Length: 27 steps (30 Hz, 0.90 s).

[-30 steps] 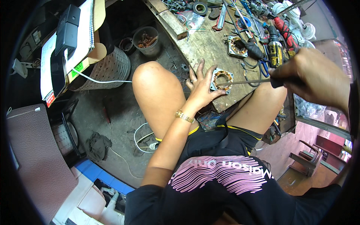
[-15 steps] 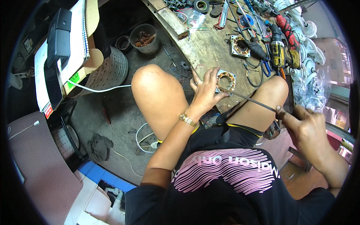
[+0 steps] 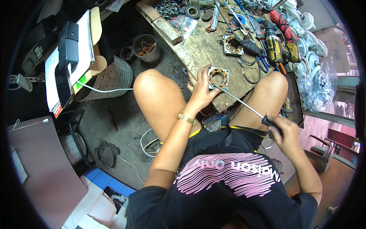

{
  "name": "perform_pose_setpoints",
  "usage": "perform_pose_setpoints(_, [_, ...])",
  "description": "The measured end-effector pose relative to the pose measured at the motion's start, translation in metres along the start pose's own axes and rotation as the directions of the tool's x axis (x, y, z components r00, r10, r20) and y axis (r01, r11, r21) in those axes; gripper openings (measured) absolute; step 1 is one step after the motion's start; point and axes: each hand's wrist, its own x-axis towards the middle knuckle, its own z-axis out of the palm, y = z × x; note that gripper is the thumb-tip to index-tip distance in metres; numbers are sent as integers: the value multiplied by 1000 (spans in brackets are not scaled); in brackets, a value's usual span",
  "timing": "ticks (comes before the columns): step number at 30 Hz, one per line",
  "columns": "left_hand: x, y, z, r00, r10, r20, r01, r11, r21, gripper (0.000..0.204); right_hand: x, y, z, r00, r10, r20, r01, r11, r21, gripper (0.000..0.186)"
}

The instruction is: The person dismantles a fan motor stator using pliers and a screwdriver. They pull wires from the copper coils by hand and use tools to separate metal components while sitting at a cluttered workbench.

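Observation:
At the near edge of the wooden bench sits a square motor stator [image 3: 226,85], with copper windings round its open centre. My left hand [image 3: 202,88] holds it by its left side, fingers along the far edge and thumb near the front corner. A long screwdriver [image 3: 244,104] slants across from the right, its black handle gripped in my closed right hand [image 3: 284,133]. The screwdriver's tip meets the stator's near left part, close to my left thumb; exact contact cannot be made out.
Farther back on the bench lie a second stator [image 3: 228,49], a yellow cordless drill [image 3: 273,47], blue-handled scissors [image 3: 263,64] and a tape roll [image 3: 192,12]. White plastic fan parts [image 3: 312,59] crowd the right. A bucket of copper scraps [image 3: 152,56] stands on the floor.
My right hand has moved leftward, nearer my body, with the screwdriver. Its tip stays at the stator's near left side. The whole view has shifted slightly; my left hand keeps its hold.

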Motion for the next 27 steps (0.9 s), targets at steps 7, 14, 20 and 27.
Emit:
perform_pose_setpoints(7, [-3, -6, 1, 999, 45, -6, -45, 996, 80, 94, 30, 2, -66, 999, -28, 26, 27, 1000, 10, 35])
perform_pose_setpoints(14, [0, -6, -2, 998, 60, 2, -60, 998, 30, 93, 57, -10, -79, 982, -110, 151, 125, 988, -91, 31])
perform_pose_setpoints(20, [0, -10, 0, 997, 72, -12, -72, 997, -37, 95, 76, -17, -81, 961, -181, 210, 220, 958, -183, 27])
perform_pose_setpoints(27, [-1, -5, -2, 999, 54, -8, -54, 998, -17, 95, 91, -29, -85, 935, -234, 268, 307, 911, -274, 26])
